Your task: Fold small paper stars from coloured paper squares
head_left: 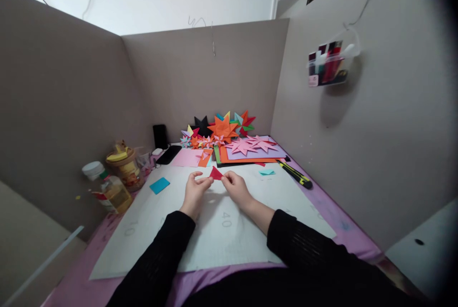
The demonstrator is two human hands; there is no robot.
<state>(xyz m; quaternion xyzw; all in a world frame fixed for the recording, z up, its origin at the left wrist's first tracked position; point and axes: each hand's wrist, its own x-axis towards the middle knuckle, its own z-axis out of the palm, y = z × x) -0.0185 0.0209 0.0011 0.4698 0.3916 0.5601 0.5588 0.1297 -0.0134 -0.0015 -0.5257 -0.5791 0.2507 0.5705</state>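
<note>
Between my two hands, above the white paper sheet (pixel 143 230), is a small folded red paper (pixel 215 173) shaped like a triangle with its point up. My left hand (pixel 195 192) pinches its lower left corner between thumb and fingers. On the other side, my right hand (pixel 236 189) grips the lower right corner. To the left of my hands lies a blue paper piece (pixel 160 185). A small folded turquoise paper (pixel 266 172) rests on the sheet to the right.
Folded paper stars (pixel 223 129) stand at the back, with pink stars (pixel 243 146) on stacked coloured paper. A yellow-black utility knife (pixel 295 174) lies at the right edge. At left are a bottle (pixel 116 193), a yellow-lidded tub (pixel 125 168) and a dark phone (pixel 169 154).
</note>
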